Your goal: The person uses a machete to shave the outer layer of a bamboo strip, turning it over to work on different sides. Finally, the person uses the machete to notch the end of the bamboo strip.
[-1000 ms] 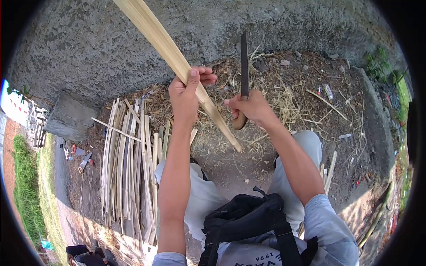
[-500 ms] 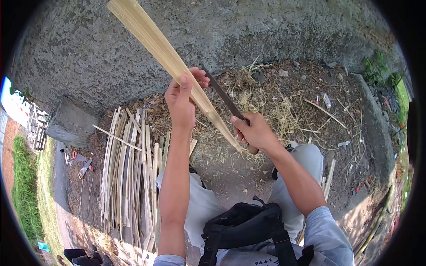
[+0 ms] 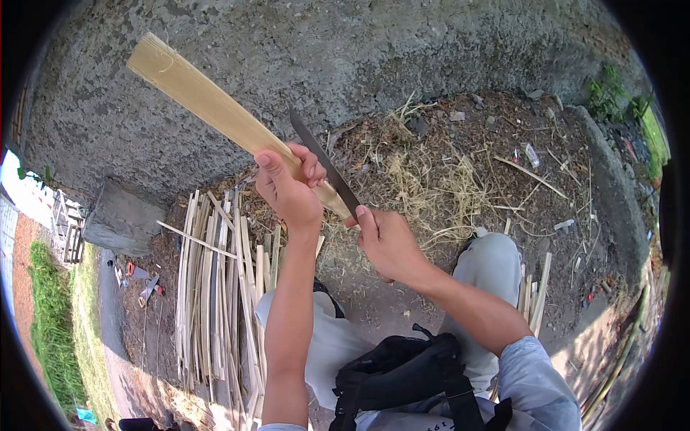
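Observation:
My left hand [image 3: 293, 190] is closed around a pale bamboo slat [image 3: 208, 104], thumb along one side and fingers curled over the other. The slat slants from the upper left down toward my right hand, its wide end raised in front of the wall. A long dark knife [image 3: 321, 159] is in my right hand [image 3: 392, 244], with the thumb laid at the base of the blade. Its blade points up and left, close beside the slat and past my left fingers. My right fingers cover most of the handle and overlap the slat's lower end.
Many bamboo strips [image 3: 208, 302] lie in a pile at my left, with others [image 3: 535, 294] beside my right knee. Shavings [image 3: 445, 176] litter the ground before a rough concrete wall [image 3: 431, 57]. A saw [image 3: 149, 289] and a concrete block [image 3: 126, 215] are at far left.
The slat's far end has dropped and swung left, and its broad face has turned toward me. My right hand has shifted left with the knife, whose blade now reaches higher past the left hand.

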Demonstrator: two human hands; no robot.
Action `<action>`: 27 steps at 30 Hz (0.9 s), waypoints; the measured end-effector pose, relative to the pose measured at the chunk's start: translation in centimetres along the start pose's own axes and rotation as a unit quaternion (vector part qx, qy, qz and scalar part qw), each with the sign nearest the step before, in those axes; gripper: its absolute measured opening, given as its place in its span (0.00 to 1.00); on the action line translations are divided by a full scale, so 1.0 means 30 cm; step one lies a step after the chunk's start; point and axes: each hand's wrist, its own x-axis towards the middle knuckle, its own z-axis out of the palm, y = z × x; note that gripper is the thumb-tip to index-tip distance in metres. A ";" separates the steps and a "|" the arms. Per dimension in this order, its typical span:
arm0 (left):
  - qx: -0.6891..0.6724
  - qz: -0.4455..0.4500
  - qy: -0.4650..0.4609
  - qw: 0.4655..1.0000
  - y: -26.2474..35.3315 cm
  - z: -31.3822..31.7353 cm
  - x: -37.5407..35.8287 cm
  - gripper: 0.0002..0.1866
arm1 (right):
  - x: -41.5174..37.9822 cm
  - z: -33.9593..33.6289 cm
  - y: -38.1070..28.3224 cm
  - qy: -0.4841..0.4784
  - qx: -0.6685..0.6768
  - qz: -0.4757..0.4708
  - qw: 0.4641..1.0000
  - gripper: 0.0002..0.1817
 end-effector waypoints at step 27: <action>0.033 0.045 0.087 0.995 0.015 0.038 -0.059 0.36 | -0.056 0.082 0.023 0.068 -0.044 0.024 0.996 0.24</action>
